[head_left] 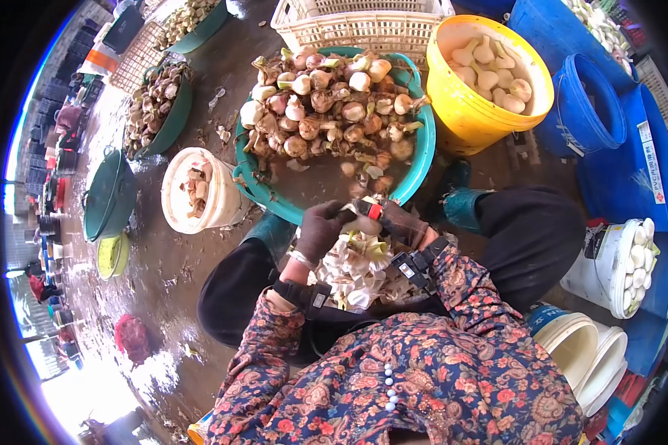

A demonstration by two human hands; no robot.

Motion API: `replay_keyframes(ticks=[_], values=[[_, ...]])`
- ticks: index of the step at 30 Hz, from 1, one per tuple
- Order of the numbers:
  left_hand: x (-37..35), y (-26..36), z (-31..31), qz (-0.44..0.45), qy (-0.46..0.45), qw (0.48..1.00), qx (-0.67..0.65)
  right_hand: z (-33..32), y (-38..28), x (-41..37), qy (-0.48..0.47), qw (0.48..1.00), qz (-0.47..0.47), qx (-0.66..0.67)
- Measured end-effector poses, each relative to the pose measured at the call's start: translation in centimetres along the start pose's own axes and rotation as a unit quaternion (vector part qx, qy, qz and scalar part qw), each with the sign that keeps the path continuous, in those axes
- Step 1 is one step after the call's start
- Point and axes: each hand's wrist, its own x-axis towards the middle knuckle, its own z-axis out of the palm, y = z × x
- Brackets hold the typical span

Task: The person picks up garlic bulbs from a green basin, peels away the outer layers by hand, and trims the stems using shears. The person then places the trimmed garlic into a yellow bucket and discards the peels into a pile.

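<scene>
My left hand (322,228), in a dark glove, is closed with its fingertips at a pale garlic bulb (365,225). Beside it my right hand (395,221), gloved too, is wrapped round a small tool with a red band (375,211), its tip hidden at the bulb. Both hands are close together at the near rim of a teal tub (423,159) that holds muddy water and many unpeeled garlic bulbs (323,104). Below the hands, a pile of white peelings (356,271) lies between the legs.
A yellow bucket (453,122) of peeled garlic stands right of the tub, with blue containers (590,104) beyond. At left are a white bucket (230,200) with scraps and green tubs (107,196). A cream crate (356,33) stands behind. White buckets (597,274) line the right.
</scene>
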Motion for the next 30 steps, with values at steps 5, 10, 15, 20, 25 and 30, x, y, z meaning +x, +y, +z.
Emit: replay_keyframes(ticks=[5,10,15,20,25,30], values=[[-0.8,-0.6,-0.6,0.051,0.012,0.973,-0.223,0.8,-2.3,-1.7,-0.12,0.981,-0.14,0.052],[-0.9,-2.3,-1.4,0.226,0.086,0.966,0.088,1.4,-0.9,-1.4,0.089,0.83,-0.292,-0.467],[-0.9,-1.9,-1.5,0.245,0.116,0.941,0.2,2.2,-0.9,-1.9,0.12,0.747,-0.338,-0.56],[-1.9,-0.6,-1.8,0.235,0.133,0.958,0.091,1.1,-0.2,-0.1,0.183,0.965,-0.095,0.161],[-5.1,2.7,-3.1,-0.06,-0.174,0.9,-0.396,-4.6,3.4,2.3,0.095,0.944,-0.077,0.308],[-7.7,3.5,-5.3,-0.028,-0.237,0.88,-0.41,-3.8,1.5,0.9,0.071,0.927,-0.066,0.363]])
